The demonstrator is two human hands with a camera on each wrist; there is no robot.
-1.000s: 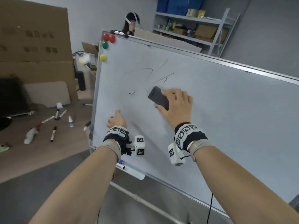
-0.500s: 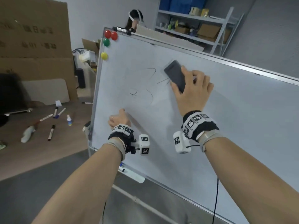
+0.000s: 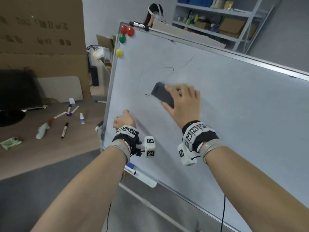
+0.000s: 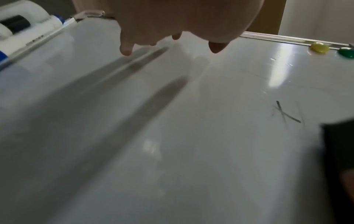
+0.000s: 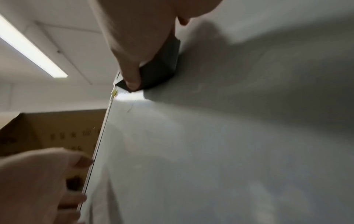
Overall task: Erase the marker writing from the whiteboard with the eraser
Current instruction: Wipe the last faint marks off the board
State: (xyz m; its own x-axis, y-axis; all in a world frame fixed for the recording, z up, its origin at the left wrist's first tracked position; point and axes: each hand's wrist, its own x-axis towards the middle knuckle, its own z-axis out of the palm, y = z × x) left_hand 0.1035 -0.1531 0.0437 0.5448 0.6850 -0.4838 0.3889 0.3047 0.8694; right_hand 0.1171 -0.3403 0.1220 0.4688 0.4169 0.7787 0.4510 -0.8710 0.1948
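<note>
Since half a second ago, eraser (image 3: 163, 95) moved down-left from whiteboard's (image 3: 234, 114) upper strokes.
Right hand (image 3: 184, 106) grips it flat against the board beside remaining marker writing (image 3: 173, 70); left hand (image 3: 124, 121), loosely curled, holds nothing.

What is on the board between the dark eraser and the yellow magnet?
Bare whiteboard plus one faint curved marker line, seen in the head view between the eraser and the yellow magnet.

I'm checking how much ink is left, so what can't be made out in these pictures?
- Head view: any marks under the eraser and right hand are covered, and motion blurs both.
- Head view: the left hand's fingers are hidden behind its back.
- Right wrist view: glare and shadow hide faint strokes on the whiteboard.
</note>
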